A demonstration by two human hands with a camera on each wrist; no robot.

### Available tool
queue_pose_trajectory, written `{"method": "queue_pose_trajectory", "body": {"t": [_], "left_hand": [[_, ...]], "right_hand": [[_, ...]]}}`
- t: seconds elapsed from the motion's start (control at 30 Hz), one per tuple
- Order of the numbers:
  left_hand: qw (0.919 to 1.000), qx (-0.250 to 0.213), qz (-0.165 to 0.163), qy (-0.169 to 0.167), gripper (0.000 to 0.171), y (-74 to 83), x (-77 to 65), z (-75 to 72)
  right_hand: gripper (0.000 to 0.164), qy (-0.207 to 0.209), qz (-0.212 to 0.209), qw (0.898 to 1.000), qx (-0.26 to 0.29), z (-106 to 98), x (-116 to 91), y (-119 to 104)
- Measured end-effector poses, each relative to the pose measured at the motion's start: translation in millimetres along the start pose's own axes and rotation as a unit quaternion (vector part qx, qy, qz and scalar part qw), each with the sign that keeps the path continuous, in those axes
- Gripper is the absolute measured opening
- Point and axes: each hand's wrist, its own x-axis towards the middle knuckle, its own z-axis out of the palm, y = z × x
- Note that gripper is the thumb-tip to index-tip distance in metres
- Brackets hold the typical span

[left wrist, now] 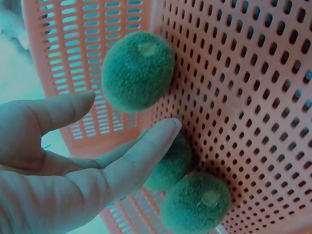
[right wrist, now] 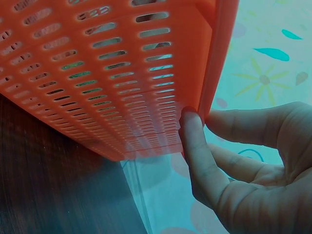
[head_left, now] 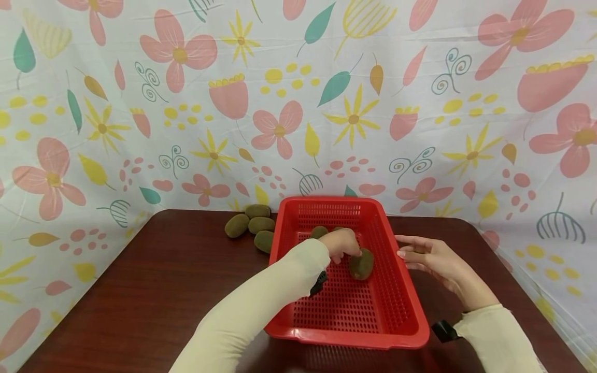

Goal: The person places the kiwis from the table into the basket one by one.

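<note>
In the head view, a red plastic basket reaches to the back edge of the desk, a little right of centre. Inside it, near the basket's right wall, lies a kiwifruit, its long axis running roughly front to back. The left hand is the nearer one; the kiwifruit lies to the right of its fingers and towards the basket's front edge. Four more kiwifruits lie left of the basket, towards the desk's back edge.

In the left wrist view, fingers and thumb are spread, the thumb just apart from the kiwifruit; its pale-spotted end points towards the camera. Two other kiwifruits lie past the fingers.

In the right wrist view, the right hand pinches the basket's rim between finger and thumb.
</note>
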Motion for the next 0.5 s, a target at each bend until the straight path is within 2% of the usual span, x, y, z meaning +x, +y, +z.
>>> {"method": "queue_pose_trajectory", "body": {"t": [0.13, 0.33, 0.37, 0.5], "left_hand": [[0.9996, -0.027, 0.005, -0.007, 0.023, -1.9, -4.6, -7.7], [0.9968, -0.079, 0.006, -0.008, 0.051, -3.8, -11.6, -23.2], [0.9962, -0.086, 0.007, -0.006, 0.054, -7.2, -6.3, -24.9], [0.9938, -0.109, 0.014, 0.015, 0.051, -11.4, -8.7, -37.9]], "right_hand": [[0.067, -0.002, 0.001, 1.0, 0.002, -0.1, -0.3, -0.2], [0.067, -0.004, 0.003, 1.0, 0.002, -0.7, -0.3, -0.2], [0.067, -0.004, 0.003, 1.0, 0.002, -0.8, -0.2, -0.1], [0.068, -0.005, 0.004, 1.0, 0.001, -0.9, -0.1, 0.4]]}}
